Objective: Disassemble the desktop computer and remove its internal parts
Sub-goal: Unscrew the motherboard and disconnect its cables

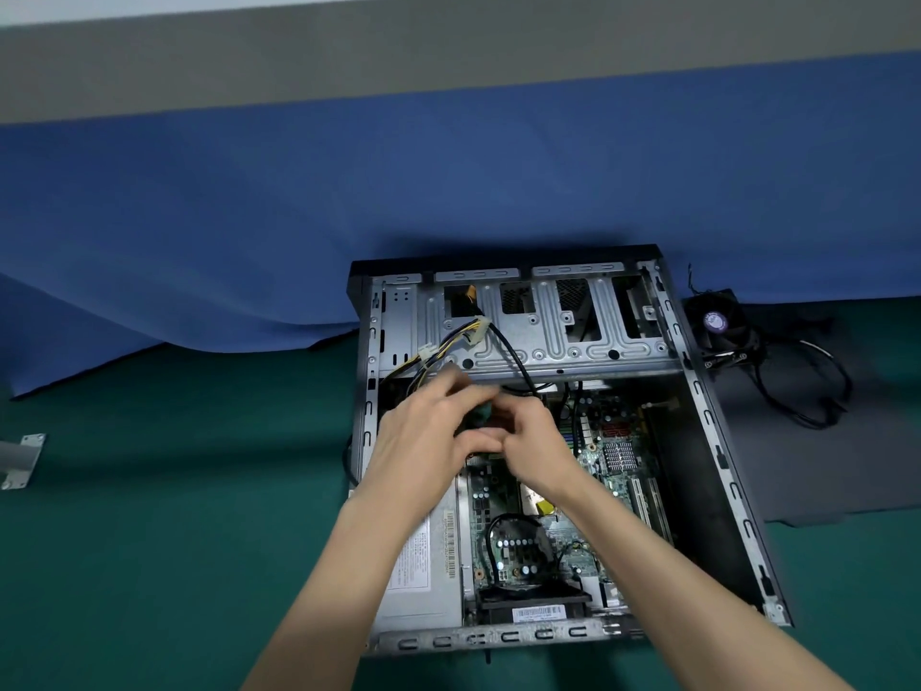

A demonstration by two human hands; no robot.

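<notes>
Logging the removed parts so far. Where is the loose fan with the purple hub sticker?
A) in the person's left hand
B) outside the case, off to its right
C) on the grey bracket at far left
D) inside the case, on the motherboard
B: the fan lies outside the open case, just right of its far corner, with its cables trailing beside it.

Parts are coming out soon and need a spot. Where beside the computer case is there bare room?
Widest: the green mat left of the computer case, up to the metal bracket. Also the near part of the dark sheet, right of the case. Crowded: around the cooler fan and its cables.
</notes>
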